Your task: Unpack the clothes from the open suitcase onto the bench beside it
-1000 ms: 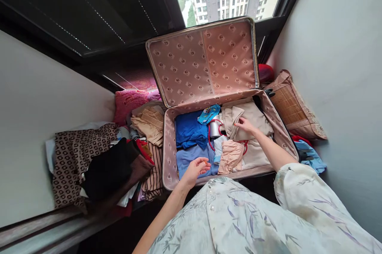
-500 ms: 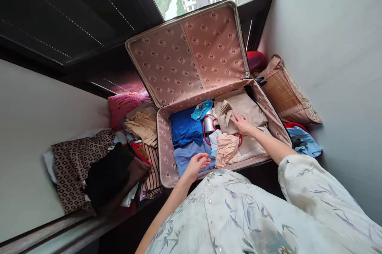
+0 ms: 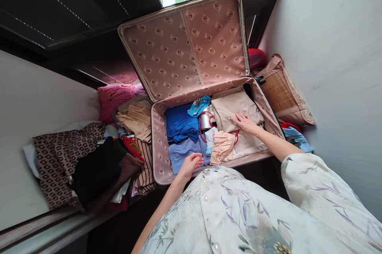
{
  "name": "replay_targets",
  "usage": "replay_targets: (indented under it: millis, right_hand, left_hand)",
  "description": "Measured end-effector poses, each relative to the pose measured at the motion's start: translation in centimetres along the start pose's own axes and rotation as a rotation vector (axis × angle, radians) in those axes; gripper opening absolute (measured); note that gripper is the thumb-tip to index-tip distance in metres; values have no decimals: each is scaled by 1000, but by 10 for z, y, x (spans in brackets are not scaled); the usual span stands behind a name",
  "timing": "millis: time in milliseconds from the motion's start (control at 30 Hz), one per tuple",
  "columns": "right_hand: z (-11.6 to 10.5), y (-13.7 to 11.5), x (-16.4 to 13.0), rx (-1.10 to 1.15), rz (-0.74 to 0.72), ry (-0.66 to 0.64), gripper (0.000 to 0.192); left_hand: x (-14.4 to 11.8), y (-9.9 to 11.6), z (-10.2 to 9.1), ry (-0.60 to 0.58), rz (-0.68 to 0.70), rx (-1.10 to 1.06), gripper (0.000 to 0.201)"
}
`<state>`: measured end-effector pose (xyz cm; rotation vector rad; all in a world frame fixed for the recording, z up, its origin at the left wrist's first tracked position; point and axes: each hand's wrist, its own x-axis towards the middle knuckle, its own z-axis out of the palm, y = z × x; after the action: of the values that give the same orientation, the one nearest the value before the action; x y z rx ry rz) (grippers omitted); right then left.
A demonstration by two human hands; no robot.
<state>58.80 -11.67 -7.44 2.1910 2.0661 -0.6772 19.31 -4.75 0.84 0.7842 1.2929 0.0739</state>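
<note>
An open suitcase [image 3: 155,142] with a pink patterned lining lies before me. My right hand [image 3: 245,124] rests flat, fingers spread, on a folded beige garment [image 3: 231,106] in its right half. Over the near left corner hovers my left hand [image 3: 191,165], fingers loosely curled and apart, beside a folded periwinkle garment [image 3: 182,151]; nothing shows in it. Behind that lies a folded royal blue garment [image 3: 180,122]. Between the stacks sit a silver cylinder [image 3: 205,120] with a red cord, a bright blue printed cloth [image 3: 199,105] and a gathered peach garment [image 3: 222,147].
Clothes are heaped at the left, among them a brown patterned one [image 3: 64,158] and a black one [image 3: 95,170]. A pink pillow [image 3: 116,100] stands behind them. At the right, a woven brown cushion [image 3: 288,90] leans by the wall [image 3: 337,55]. The raised lid [image 3: 185,47] blocks the window side.
The folded beige garment's bunched left edge now lies flatter under my right hand. My left hand stays low over the near side. The whole view has shifted slightly.
</note>
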Motion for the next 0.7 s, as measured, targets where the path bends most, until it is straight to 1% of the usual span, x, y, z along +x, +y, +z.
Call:
replay_targets:
  millis: [67, 200, 333, 433, 500, 567, 600, 633, 700]
  right_hand:
    - [-5, 5, 1, 31, -11, -23, 89]
    - [-13, 16, 4, 179, 21, -81, 89]
    - [-18, 24, 7, 251, 49, -71, 77]
    - [-20, 21, 5, 233, 54, -48, 68]
    - [-20, 8, 0, 197, 35, -20, 66]
    - [-17, -15, -6, 171, -5, 4, 66]
    - [-14, -29, -10, 164, -39, 7, 68]
    - [-10, -44, -13, 161, -84, 1, 72]
    - [0, -74, -18, 150, -198, -21, 83]
  left_hand:
    - [3, 2, 2, -11, 9, 4, 35]
    - [7, 4, 2, -23, 23, 44, 38]
    - [13, 0, 3, -36, 21, 92, 37]
    - [24, -7, 13, -5, 38, 201, 32]
    - [35, -12, 24, 47, 83, 285, 32]
    - [46, -14, 39, 72, 126, 331, 37]
    - [51, -15, 47, 56, 133, 337, 41]
    - [55, -14, 55, 14, 132, 333, 43]
    - [60, -11, 70, -111, 117, 305, 42]
